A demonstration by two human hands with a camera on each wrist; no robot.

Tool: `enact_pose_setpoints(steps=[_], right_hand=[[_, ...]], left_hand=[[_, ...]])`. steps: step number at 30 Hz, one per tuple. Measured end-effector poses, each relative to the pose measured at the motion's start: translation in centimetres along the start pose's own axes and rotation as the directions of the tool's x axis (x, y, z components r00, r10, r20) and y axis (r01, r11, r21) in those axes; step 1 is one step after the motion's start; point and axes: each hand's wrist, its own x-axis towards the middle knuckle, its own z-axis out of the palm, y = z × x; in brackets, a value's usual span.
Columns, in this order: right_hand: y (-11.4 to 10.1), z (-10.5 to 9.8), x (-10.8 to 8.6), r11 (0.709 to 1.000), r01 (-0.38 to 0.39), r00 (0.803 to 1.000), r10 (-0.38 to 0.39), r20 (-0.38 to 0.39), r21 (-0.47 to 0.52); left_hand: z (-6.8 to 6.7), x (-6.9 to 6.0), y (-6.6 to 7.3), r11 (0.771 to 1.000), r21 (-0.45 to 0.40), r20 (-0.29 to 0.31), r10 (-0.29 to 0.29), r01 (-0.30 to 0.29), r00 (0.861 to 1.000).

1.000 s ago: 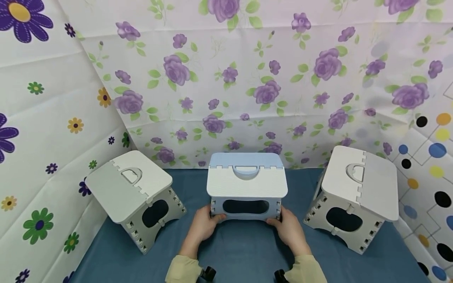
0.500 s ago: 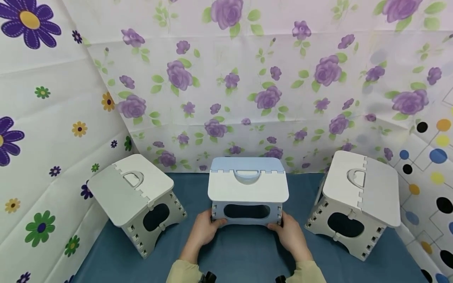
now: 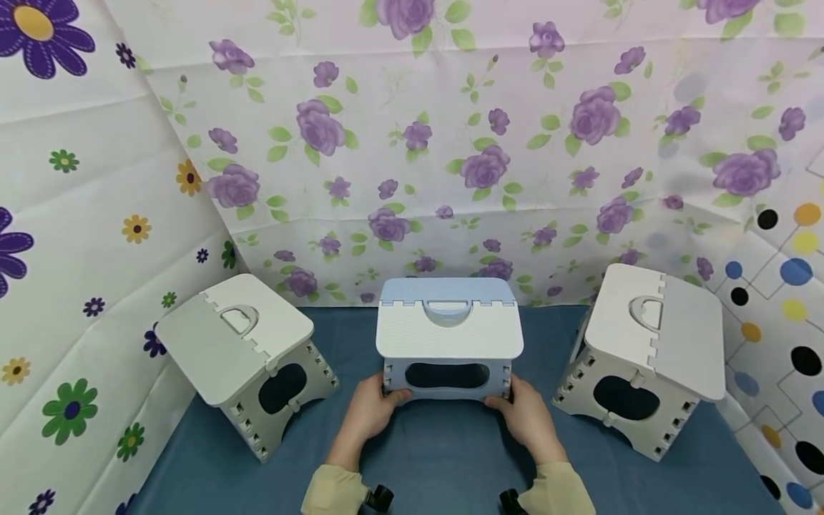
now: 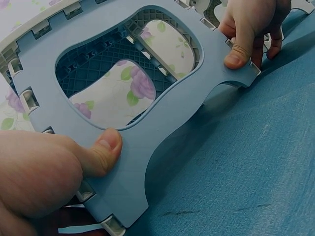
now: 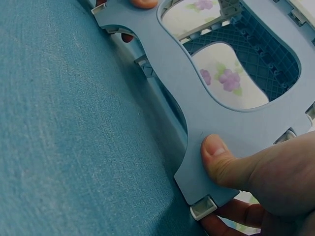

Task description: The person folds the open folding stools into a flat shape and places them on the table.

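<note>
A blue-and-white folding step stool [image 3: 449, 332] stands upright in the middle of the blue cloth [image 3: 444, 458]. My left hand [image 3: 371, 410] grips its left front leg, the thumb [image 4: 107, 150] on the blue front panel and the fingers mostly hidden behind. On the opposite leg, my right hand [image 3: 526, 413] holds in the same way, its thumb [image 5: 216, 155] flat against the panel and fingertips showing beneath the leg's edge. Whether the stool's feet touch the cloth I cannot tell.
A grey-and-white folding stool [image 3: 238, 336] stands at the left, turned inward. Another one [image 3: 650, 329] stands at the right. Flowered sheeting [image 3: 444, 143] rises behind, with a daisy-patterned sheet [image 3: 96, 286] at left and a dotted sheet [image 3: 772, 307] at right.
The whole head view shifts slightly and comes back. Hands and stools keep their places relative to one another.
</note>
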Motion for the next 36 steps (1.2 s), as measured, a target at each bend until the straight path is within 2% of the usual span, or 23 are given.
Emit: enact_pose_setpoints(steps=[6,14,18,25,36], right_hand=[[0.08,0.28,-0.31,1.000,-0.014,1.000,0.014,0.000,0.001],[0.26,0.70,-0.75,1.000,-0.031,1.000,0.031,0.005,-0.005],[0.13,0.68,-0.59,1.000,-0.025,1.000,0.025,-0.007,0.004],[0.29,0.53,-0.41,0.999,-0.032,0.999,0.032,0.007,0.001],[0.19,0.21,0.18,1.000,-0.011,1.000,0.011,-0.013,0.002]], left_hand=[[0.11,-0.20,-0.29,1.000,-0.002,0.004,-0.005,0.005,1.000],[0.31,-0.53,-0.56,0.999,0.004,0.015,-0.047,0.047,0.999],[0.24,-0.28,-0.63,1.000,0.005,0.013,-0.030,0.030,0.999],[0.21,-0.07,-0.54,0.999,-0.001,0.016,-0.044,0.044,0.999],[0.22,0.30,-0.36,1.000,-0.004,-0.002,-0.006,0.006,1.000]])
